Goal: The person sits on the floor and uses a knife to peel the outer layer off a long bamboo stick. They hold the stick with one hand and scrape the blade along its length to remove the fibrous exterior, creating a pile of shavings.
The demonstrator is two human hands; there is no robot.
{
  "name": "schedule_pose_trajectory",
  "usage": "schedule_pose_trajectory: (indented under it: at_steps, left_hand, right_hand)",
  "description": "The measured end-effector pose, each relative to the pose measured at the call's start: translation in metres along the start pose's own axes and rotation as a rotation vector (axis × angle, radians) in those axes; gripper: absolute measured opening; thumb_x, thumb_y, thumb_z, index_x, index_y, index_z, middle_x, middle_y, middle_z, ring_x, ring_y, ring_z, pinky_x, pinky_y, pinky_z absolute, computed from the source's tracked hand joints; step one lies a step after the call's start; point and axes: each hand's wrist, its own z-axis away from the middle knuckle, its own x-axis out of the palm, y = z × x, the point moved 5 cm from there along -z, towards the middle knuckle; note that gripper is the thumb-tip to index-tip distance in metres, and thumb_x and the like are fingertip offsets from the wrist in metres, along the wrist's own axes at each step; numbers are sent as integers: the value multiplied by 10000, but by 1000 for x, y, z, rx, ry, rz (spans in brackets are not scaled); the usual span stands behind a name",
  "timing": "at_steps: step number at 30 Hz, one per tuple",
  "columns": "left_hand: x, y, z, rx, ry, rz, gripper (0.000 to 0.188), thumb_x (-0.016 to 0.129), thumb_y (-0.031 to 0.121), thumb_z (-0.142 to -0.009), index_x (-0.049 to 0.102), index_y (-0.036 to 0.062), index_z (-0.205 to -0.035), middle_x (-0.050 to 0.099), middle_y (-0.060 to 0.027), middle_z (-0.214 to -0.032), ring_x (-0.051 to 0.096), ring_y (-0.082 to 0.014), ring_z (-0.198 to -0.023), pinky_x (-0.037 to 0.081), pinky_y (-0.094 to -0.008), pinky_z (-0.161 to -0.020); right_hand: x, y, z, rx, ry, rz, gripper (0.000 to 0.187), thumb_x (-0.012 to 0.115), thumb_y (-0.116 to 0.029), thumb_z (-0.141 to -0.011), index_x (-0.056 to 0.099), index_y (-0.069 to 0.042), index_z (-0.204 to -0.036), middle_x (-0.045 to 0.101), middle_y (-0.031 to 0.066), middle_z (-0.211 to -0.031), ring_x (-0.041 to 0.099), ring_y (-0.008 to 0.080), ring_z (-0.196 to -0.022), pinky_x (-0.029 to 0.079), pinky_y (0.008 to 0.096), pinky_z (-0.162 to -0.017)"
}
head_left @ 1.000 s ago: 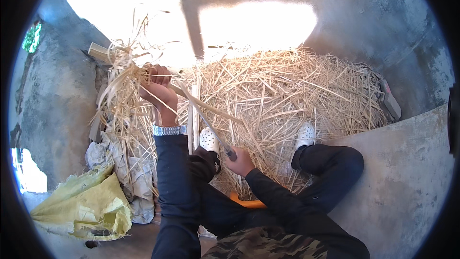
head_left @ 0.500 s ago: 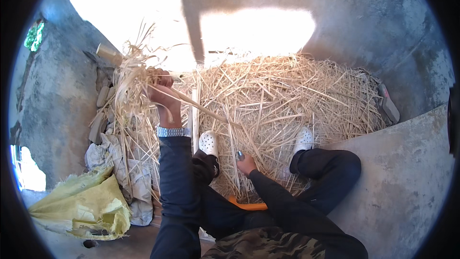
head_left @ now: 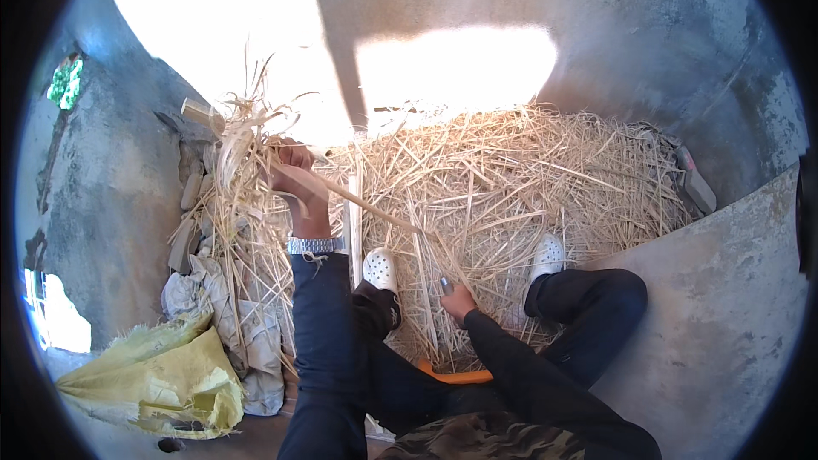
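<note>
Strips (head_left: 528, 162) lie heaped across the ground around and beyond our white clogs (head_left: 380, 270), so we judge that plenty is already worked loose. Our left hand (head_left: 294, 172) is closed around a pale stick (head_left: 366, 205), which slants from upper left through the fist and down toward our right side; curly fibres (head_left: 241, 145) bunch about that fist, so we take this piece as unfinished, though how much is left we cannot tell. Our right hand (head_left: 460, 302) grips a metal-ended tool (head_left: 446, 285); whether a blade runs on from it, we cannot make out. For moving, our best room seems to be between the clogs, above the strips. Beyond the heap a wall (head_left: 648, 25) bounds us, and a grey slab (head_left: 682, 315) edges in at lower right. Left of our sleeve, a yellow sack (head_left: 162, 379) and crumpled grey cloth (head_left: 262, 349) make things tighter.
</note>
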Motion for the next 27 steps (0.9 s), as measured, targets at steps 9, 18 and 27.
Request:
schedule_pose_trajectory:
  at_steps: [9,18,27]
  left_hand:
    - [17,0,10,24,29,-153,295,348,295,-930,287,146,-682,210,60,-589,202,-60,-504,190,-233,-468]
    - [26,24,7,139,29,-334,341,358,274,-885,169,169,-621,133,56,-551,133,-73,-481,110,-259,-455]
    - [11,27,-5,43,194,-182,324,403,357,-931,291,140,-718,221,51,-595,197,-65,-498,172,-246,-459]
  right_hand:
    - [8,-26,26,3,-94,25,311,617,-178,-698,622,20,-938,644,237,-812,635,374,-784,499,400,-712]
    - [2,-41,34,-8,-151,112,228,596,-162,-730,605,27,-857,660,187,-746,665,318,-751,505,411,-694]
    - [-10,52,29,320,-166,239,285,614,-156,-713,605,79,-875,630,228,-758,639,337,-717,485,407,-669]
